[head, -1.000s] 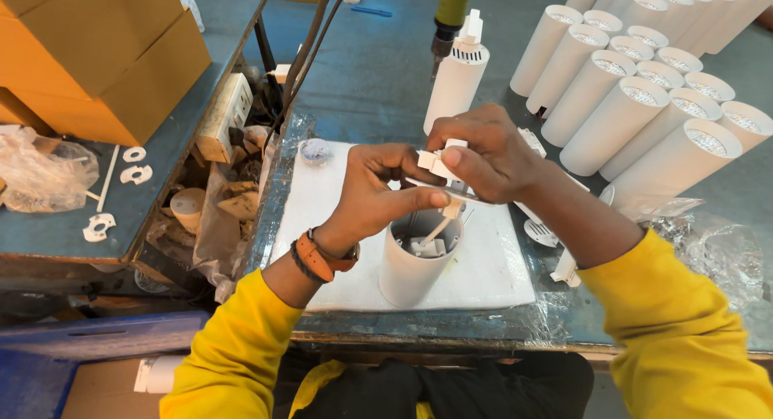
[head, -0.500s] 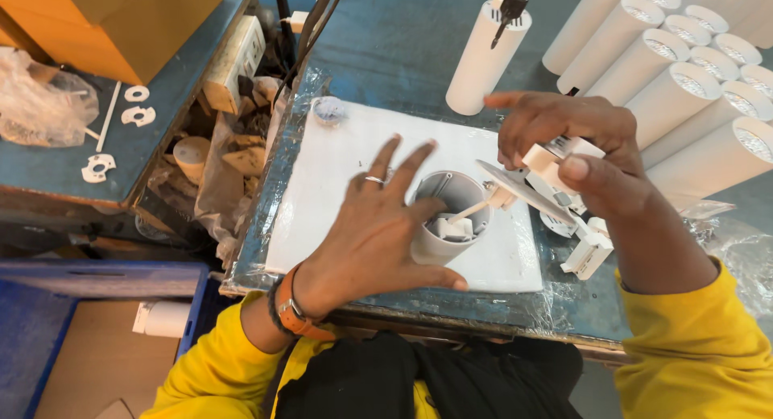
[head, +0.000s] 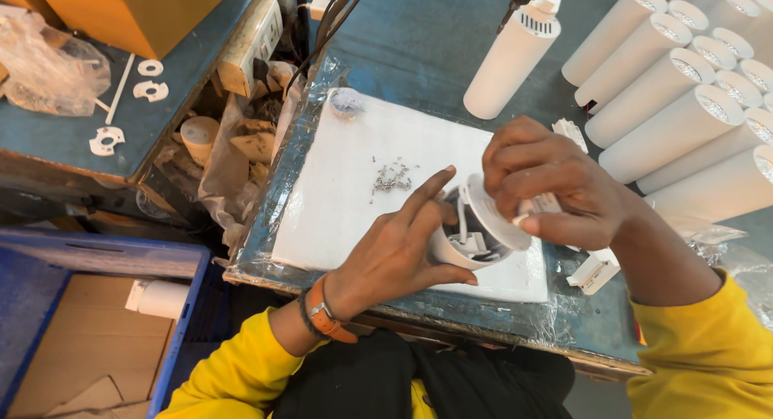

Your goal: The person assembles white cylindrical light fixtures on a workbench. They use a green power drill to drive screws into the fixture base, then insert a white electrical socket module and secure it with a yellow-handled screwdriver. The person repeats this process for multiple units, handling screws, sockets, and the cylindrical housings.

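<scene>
On the white pad [head: 354, 185], the left hand [head: 394, 254] wraps the tube [head: 451, 250]. The right hand [head: 555, 185] pinches its round cap [head: 493, 214]. Light, stiff plastic, likely slippery; best gripped round the barrel.

The one camera sits on my head and looks steeply down over my chest at the white foam pad [head: 354, 185], which fills the middle of the view at close range. Beyond the pad lies the blue bench's far edge; my yellow sleeves cut the frame's bottom edge.
</scene>
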